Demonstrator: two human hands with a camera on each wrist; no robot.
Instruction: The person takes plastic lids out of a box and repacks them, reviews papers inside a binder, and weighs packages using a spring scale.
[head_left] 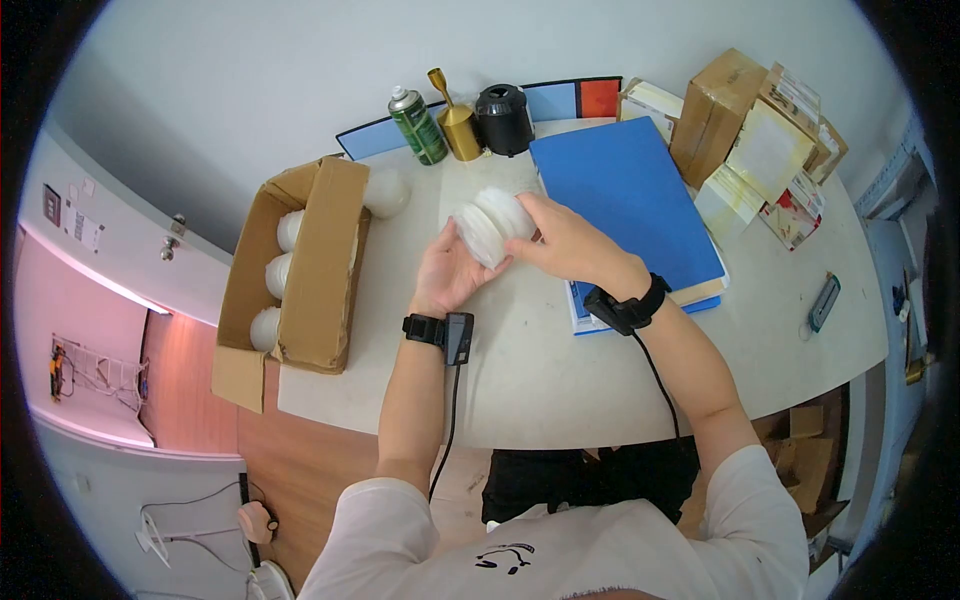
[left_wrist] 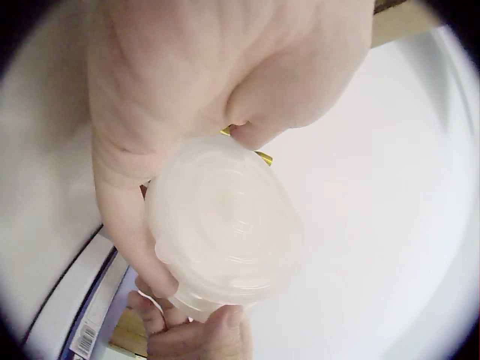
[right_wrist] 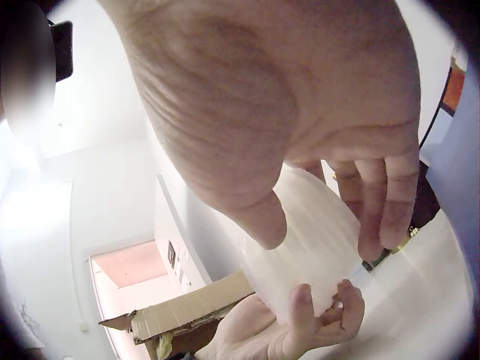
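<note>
Both hands hold a stack of translucent white round plastic lids [head_left: 488, 230] above the table. A ringed round face with a small edge tab shows in the left wrist view, on the nearest lid [left_wrist: 232, 217]. My left hand [head_left: 447, 272] grips the stack from its left and lower side. From the right, my right hand [head_left: 580, 245] holds it, thumb on the near side and fingers reaching round the far side. In the right wrist view the stack's ridged side [right_wrist: 307, 240] shows between both hands.
An open cardboard box [head_left: 318, 270] with white rounded items [head_left: 278, 276] stands at left, a clear plastic piece [head_left: 386, 192] beside it. Behind are a spray can [head_left: 418, 128], gold candlestick [head_left: 458, 130] and black pot [head_left: 503, 120]. Right: blue binder [head_left: 630, 200], boxes [head_left: 725, 115], utility knife [head_left: 824, 303].
</note>
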